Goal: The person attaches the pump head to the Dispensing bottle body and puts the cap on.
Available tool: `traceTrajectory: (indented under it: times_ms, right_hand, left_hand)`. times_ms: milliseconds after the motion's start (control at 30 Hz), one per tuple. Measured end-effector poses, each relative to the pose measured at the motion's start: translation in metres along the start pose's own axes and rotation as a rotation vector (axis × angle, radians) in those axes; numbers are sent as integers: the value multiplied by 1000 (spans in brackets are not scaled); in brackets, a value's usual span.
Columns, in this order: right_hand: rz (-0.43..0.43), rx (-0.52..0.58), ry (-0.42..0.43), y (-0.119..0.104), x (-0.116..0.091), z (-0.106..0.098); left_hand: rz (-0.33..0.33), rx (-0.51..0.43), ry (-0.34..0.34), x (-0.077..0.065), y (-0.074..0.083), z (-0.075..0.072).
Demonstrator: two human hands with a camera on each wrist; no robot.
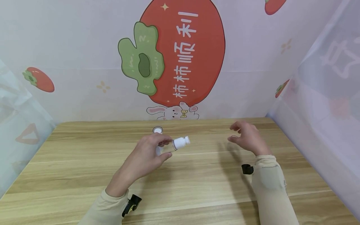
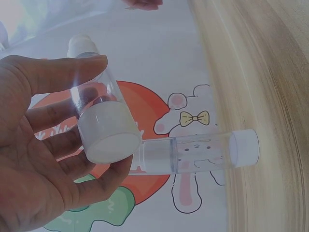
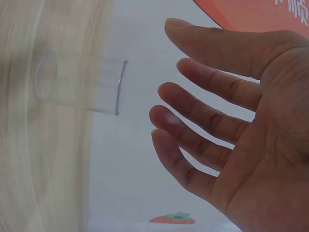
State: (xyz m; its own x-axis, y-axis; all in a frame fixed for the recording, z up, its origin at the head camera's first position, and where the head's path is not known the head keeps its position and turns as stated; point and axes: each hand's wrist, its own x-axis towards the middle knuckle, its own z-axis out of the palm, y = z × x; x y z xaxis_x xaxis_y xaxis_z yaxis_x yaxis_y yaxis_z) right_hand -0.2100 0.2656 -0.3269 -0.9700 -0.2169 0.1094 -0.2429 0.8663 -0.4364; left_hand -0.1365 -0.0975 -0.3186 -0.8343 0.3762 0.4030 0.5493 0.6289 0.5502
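My left hand grips a small clear bottle with a white neck and a thick white base. The bottle is tilted, its white neck pointing right in the head view. In the left wrist view, thumb and fingers wrap around the bottle. Behind it a second clear bottle with white ends stands upright on the table, mostly hidden by the left hand in the head view. My right hand is raised with loosely bent fingers and holds nothing. Near it, a clear open-ended cap stands on the table.
The wooden table meets a white printed backdrop with a large red persimmon at its far edge. Sheeting hangs along the left and right sides. A black clip-like device sits at the left cuff, another at the right.
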Motion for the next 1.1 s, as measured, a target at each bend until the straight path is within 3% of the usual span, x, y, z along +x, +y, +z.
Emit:
traceTrajectory:
  times_ms: [367, 1100]
  right_hand:
    - [57, -18, -75, 9, 2, 5]
    - [82, -30, -154, 16, 7, 17]
  left_hand:
    - [-4, -6, -5, 0, 0, 0]
    - [-7, -4, -16, 0, 1, 1]
